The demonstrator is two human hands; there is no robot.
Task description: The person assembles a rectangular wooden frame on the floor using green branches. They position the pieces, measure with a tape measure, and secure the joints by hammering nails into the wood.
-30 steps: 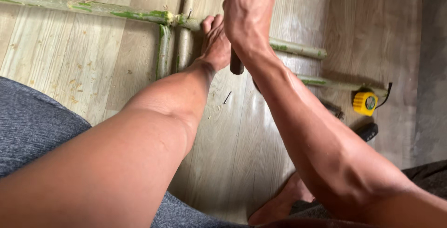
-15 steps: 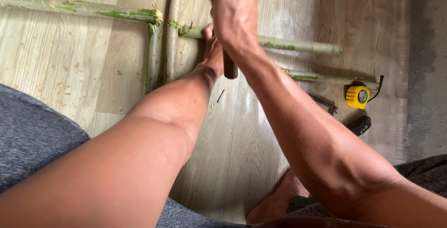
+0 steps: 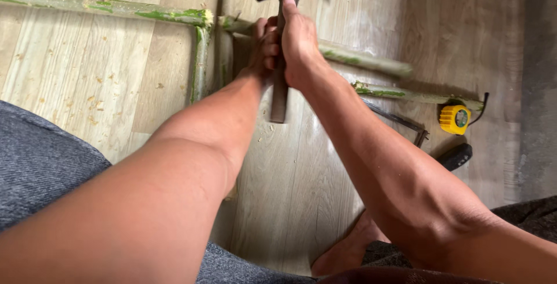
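Far left, the green bamboo pole (image 3: 110, 7) lies on the wood floor (image 3: 75, 75), meeting an upright piece at the joint where the left hand (image 3: 264, 43) presses down, curled around something that can't be made out. The right hand (image 3: 301, 43) is clenched on the claw hammer (image 3: 282, 40), whose blurred head is now in view above the joint, unlike half a second ago, so it looks mid-swing. A yellow tape measure (image 3: 455, 118) sits off right.

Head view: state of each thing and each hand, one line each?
hammer: raised, head blurred, handle gripped.
right hand: closed on the hammer handle.
left hand: fingers curled at the bamboo joint; whether it grips cannot be told.
bamboo poles: lying on the wooden floor, joined at a corner.
tape measure: resting on the floor, untouched.
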